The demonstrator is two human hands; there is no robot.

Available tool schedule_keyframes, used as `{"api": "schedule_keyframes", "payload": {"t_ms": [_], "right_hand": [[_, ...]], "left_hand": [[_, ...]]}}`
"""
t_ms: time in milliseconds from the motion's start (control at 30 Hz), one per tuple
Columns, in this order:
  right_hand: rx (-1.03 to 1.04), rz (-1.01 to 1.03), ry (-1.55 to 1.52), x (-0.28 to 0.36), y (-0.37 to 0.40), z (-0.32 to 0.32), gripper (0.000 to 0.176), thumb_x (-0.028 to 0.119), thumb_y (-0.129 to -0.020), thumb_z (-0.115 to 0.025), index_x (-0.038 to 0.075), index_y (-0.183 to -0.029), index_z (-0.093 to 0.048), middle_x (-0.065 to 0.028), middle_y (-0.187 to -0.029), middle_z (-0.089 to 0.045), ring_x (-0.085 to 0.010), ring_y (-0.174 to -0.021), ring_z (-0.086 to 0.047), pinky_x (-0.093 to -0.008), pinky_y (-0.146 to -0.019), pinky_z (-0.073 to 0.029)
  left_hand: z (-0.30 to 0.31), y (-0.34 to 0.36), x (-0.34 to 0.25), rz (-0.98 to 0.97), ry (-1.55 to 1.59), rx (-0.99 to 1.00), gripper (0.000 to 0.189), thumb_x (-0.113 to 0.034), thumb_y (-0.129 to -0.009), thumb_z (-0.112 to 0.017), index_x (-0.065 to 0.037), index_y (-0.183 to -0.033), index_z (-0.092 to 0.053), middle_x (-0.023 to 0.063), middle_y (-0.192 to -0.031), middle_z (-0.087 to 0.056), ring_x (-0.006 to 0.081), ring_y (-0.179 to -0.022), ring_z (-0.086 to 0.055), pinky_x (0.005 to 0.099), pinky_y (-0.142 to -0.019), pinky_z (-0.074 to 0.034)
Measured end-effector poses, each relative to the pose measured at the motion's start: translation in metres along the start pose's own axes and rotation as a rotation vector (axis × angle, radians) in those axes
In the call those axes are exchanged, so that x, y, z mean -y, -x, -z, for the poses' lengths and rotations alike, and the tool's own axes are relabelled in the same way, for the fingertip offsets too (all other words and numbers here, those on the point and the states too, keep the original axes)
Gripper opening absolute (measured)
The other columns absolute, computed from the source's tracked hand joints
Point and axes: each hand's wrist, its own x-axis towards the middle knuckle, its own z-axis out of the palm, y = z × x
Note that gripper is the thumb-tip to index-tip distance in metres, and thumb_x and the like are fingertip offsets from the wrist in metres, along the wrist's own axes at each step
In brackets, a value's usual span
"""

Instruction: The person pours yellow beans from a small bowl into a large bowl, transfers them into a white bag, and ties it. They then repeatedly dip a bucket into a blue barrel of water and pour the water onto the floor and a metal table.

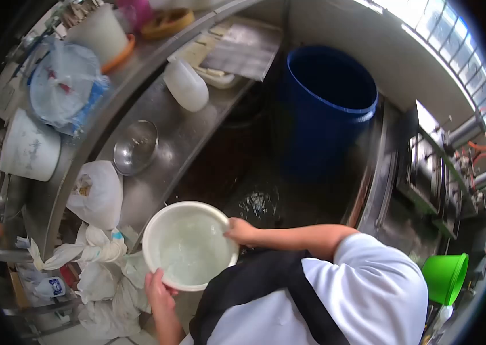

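A round white basin (188, 247) with clear liquid in it is held in front of my body. My left hand (161, 287) grips its lower left rim, fingers closed on the edge. On the opposite side, my right hand (241, 231) is closed around the right rim, the arm stretched across from the right. Parts of the fingers are hidden by the basin wall. Just above the basin, a metal bowl (135, 147) rests on the steel shelf (165, 135). A splash of water (258, 202) shows on the dark wet area beyond my right hand.
A large blue barrel (329, 98) stands ahead. The shelf also bears a white jug (186, 86) and a tray with a metal sheet (243, 49). White bags (99, 195) lie at left, below a white bucket (30, 145). A green bucket (445, 279) is at right, near machinery (427, 172).
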Motion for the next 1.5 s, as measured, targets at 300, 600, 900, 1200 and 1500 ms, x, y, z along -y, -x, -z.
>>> {"api": "schedule_keyframes", "payload": {"t_ms": [300,600,900,1200,1500], "right_hand": [[0.59,-0.141,-0.439,-0.077,0.045,-0.133,0.07,0.018,-0.093,-0.059,0.004,-0.152,-0.023,-0.0151,-0.107,-0.065,-0.0244,-0.071,-0.067,-0.0401,-0.057,-0.056],[0.486,-0.126,-0.543,-0.208,0.019,-0.186,0.038,0.002,-0.083,-0.06,0.006,-0.121,-0.06,-0.0095,-0.11,-0.064,-0.0224,-0.084,-0.066,-0.0376,-0.064,-0.055],[-0.035,-0.128,-0.21,-0.169,0.145,-0.121,0.079,0.009,-0.088,-0.056,0.004,-0.159,-0.022,-0.0268,-0.146,-0.049,-0.038,-0.118,-0.062,-0.0532,-0.088,-0.056],[-0.056,0.478,0.59,-0.105,0.289,-0.264,0.072,0.055,-0.091,-0.066,0.003,-0.139,-0.05,-0.0312,-0.121,-0.064,-0.0436,-0.112,-0.064,-0.0531,-0.098,-0.049],[0.221,0.225,0.686,-0.1,0.306,-0.438,0.029,0.018,-0.091,-0.055,0.0,-0.111,-0.062,-0.0272,-0.098,-0.07,-0.0453,-0.095,-0.069,-0.0542,-0.085,-0.052]], "left_hand": [[0.043,0.079,0.019,-0.003,-0.189,-0.144,0.031,-0.031,-0.104,-0.057,-0.001,-0.101,-0.054,0.0103,-0.07,-0.06,0.021,-0.05,-0.06,0.0301,-0.039,-0.044],[0.012,0.082,0.058,0.066,-0.291,0.09,0.024,-0.025,-0.105,-0.057,-0.003,-0.098,-0.05,0.0086,-0.071,-0.056,0.0248,-0.055,-0.067,0.0297,-0.041,-0.049],[0.068,0.088,0.14,0.0,-0.342,0.236,0.026,-0.024,-0.099,-0.065,-0.001,-0.1,-0.053,0.012,-0.073,-0.065,0.0195,-0.047,-0.064,0.0242,-0.034,-0.043],[0.161,0.098,0.184,0.025,-0.124,0.463,0.024,-0.024,-0.096,-0.066,-0.004,-0.093,-0.053,0.0093,-0.07,-0.066,0.0192,-0.047,-0.065,0.024,-0.034,-0.038],[0.329,0.111,0.247,0.081,-0.095,0.295,0.026,-0.034,-0.103,-0.058,-0.008,-0.1,-0.057,0.005,-0.068,-0.061,0.0155,-0.047,-0.058,0.0267,-0.037,-0.042]]}}
